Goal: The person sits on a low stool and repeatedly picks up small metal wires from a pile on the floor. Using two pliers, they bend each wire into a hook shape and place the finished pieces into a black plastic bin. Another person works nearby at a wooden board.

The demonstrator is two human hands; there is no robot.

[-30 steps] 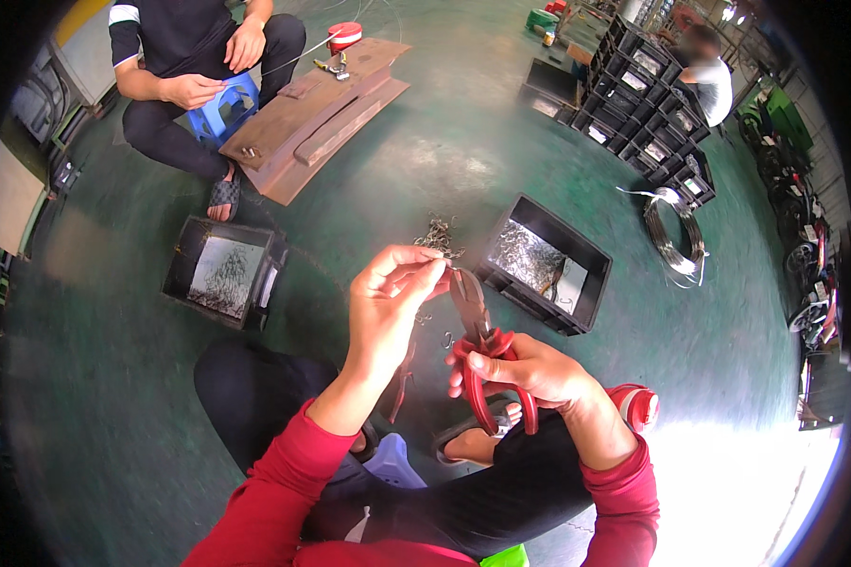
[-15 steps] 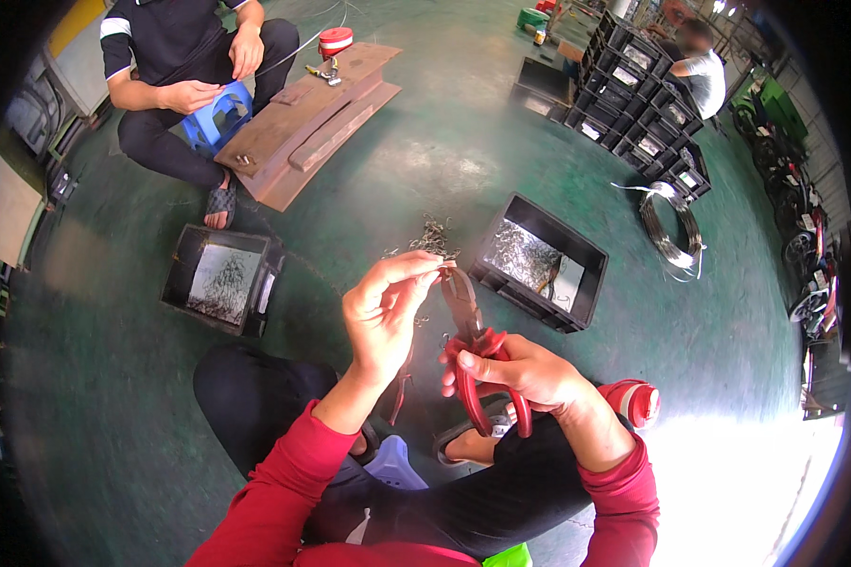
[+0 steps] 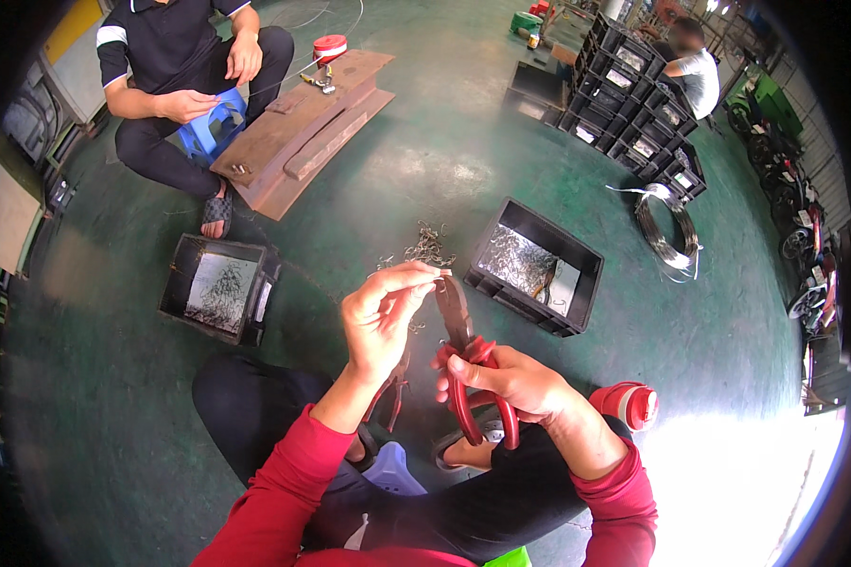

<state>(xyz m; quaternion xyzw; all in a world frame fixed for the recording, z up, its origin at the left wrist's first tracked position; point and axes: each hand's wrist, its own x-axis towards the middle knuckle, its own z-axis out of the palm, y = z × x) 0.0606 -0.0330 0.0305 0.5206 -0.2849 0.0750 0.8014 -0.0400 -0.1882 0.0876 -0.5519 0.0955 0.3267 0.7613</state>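
Note:
My right hand [image 3: 506,383] is closed round the red handles of a pair of pliers [image 3: 456,317], whose dark jaws point away from me. My left hand [image 3: 383,317] is pinched at the tip of those jaws; what its fingers hold is too small to make out. Just beyond my fingertips, a pile of small bent metal hooks [image 3: 429,248] lies on the green floor. A second red-handled tool [image 3: 397,402] is below my left hand, partly hidden by it.
Black crates of small metal pieces stand at left [image 3: 172,295] and right [image 3: 577,319]. Beyond are a wire coil [image 3: 690,231], stacked crates [image 3: 619,99] and a rusty steel beam [image 3: 293,118]. A co-worker [image 3: 175,57] sits at left, another person [image 3: 698,80] far right. A red container [image 3: 633,406] is nearby.
The pliers and my right hand have shifted slightly left, with the handles swinging a little nearer me. My left hand keeps its pinch at the jaw tip. The co-worker's left-side hand has shifted slightly.

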